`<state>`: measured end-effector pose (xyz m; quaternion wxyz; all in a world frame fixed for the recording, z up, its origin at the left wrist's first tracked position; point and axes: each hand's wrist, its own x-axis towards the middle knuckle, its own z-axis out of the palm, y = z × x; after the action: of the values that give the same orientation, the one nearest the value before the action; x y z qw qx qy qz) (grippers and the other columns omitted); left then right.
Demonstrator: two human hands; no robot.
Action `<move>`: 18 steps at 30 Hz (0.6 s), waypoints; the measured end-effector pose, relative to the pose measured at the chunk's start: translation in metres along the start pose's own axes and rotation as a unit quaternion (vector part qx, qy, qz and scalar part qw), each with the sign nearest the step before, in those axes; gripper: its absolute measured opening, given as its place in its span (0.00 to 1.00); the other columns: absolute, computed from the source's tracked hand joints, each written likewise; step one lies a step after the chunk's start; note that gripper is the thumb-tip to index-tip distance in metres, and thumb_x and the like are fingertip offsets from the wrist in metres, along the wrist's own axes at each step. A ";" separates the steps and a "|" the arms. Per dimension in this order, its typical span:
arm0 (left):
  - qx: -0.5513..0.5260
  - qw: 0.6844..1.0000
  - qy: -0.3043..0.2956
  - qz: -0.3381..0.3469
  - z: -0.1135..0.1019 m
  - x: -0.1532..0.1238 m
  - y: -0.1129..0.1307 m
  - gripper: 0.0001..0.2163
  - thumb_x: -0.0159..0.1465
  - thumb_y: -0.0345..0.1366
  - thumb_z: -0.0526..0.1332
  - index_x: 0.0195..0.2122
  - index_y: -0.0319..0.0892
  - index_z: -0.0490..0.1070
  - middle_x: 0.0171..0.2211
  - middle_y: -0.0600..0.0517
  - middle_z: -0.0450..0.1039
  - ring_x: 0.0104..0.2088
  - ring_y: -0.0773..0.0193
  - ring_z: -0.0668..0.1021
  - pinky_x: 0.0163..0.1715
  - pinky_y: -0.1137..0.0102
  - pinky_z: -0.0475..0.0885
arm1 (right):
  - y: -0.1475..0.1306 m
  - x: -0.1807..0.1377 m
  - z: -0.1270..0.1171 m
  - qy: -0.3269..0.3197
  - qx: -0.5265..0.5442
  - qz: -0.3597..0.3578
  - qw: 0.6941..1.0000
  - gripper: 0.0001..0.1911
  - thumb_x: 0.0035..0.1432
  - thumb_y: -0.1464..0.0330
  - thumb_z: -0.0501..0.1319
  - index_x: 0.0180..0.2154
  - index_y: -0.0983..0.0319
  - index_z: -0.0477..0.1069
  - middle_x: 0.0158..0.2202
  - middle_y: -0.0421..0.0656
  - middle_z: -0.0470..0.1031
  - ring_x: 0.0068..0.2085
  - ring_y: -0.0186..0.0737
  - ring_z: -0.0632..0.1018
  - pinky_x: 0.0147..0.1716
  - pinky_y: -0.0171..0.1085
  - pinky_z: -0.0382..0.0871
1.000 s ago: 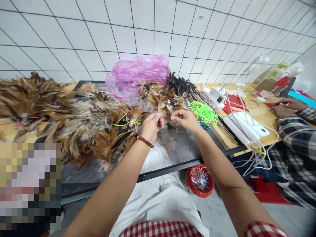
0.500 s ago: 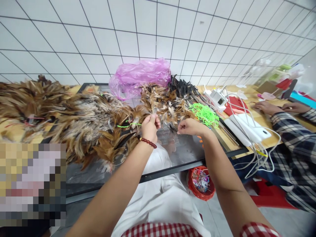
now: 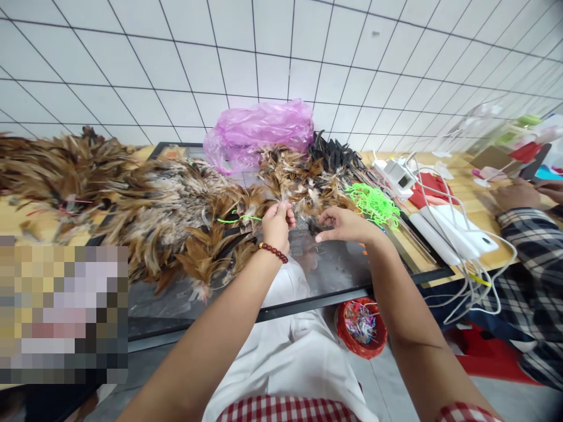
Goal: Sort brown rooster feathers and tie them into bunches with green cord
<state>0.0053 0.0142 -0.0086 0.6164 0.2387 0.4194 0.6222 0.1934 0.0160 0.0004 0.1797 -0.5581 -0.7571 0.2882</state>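
My left hand (image 3: pixel 277 225), with a beaded bracelet at the wrist, is closed in a pinch in front of the brown feathers (image 3: pixel 281 176). What its fingertips hold is too small to make out. A bright green cord (image 3: pixel 240 219) lies among the feathers just left of this hand, its right end reaching the hand's edge. My right hand (image 3: pixel 341 225) hovers over the dark glassy tabletop (image 3: pixel 334 269), thumb and fingers apart. A small dark tuft of fluff (image 3: pixel 314 225) shows by its fingertips; I see no grip on it.
Feather heaps (image 3: pixel 162 199) cover the left side. Behind are a pink plastic bag (image 3: pixel 259 132) and black feathers (image 3: pixel 334 155). Green cords (image 3: pixel 373 202), a white power strip (image 3: pixel 455 234) and cables lie right. A red bin (image 3: pixel 363 328) stands below. A co-worker's plaid sleeve (image 3: pixel 528 234) is far right.
The fingers of my right hand have spread from a closed pinch. My left hand keeps its pinch. The whole view has shifted slightly, so things appear farther right.
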 end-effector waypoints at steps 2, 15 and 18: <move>0.001 1.000 0.001 -0.003 0.001 0.000 -0.001 0.08 0.62 0.36 0.61 0.27 0.38 0.67 0.18 0.59 0.63 0.17 0.76 0.65 0.19 0.79 0.60 | -0.003 -0.003 -0.004 -0.029 -0.065 0.013 0.997 0.16 0.40 0.58 0.72 0.27 0.62 0.73 0.24 0.39 0.71 0.27 0.33 0.67 0.26 0.34 0.57; -0.005 1.000 -0.001 0.001 0.002 -0.001 -0.004 0.08 0.65 0.33 0.57 0.28 0.39 0.67 0.18 0.58 0.64 0.17 0.76 0.66 0.18 0.79 0.61 | -0.027 0.012 0.025 0.072 0.494 -0.019 0.866 0.21 0.45 0.55 0.71 0.29 0.60 0.65 0.28 0.38 0.71 0.27 0.30 0.67 0.28 0.33 0.60; 0.004 0.999 -0.036 -0.028 0.003 -0.005 -0.003 0.07 0.64 0.32 0.58 0.29 0.37 0.69 0.25 0.54 0.72 0.20 0.75 0.71 0.22 0.78 0.66 | -0.029 0.015 0.030 0.141 0.503 -0.069 0.850 0.18 0.48 0.55 0.70 0.29 0.59 0.66 0.27 0.36 0.67 0.28 0.31 0.66 0.29 0.33 0.61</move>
<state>0.0100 0.0097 -0.0078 0.6476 0.2518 0.4054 0.5941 0.1494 0.0170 -0.0042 0.5600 -0.3727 -0.5117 0.5345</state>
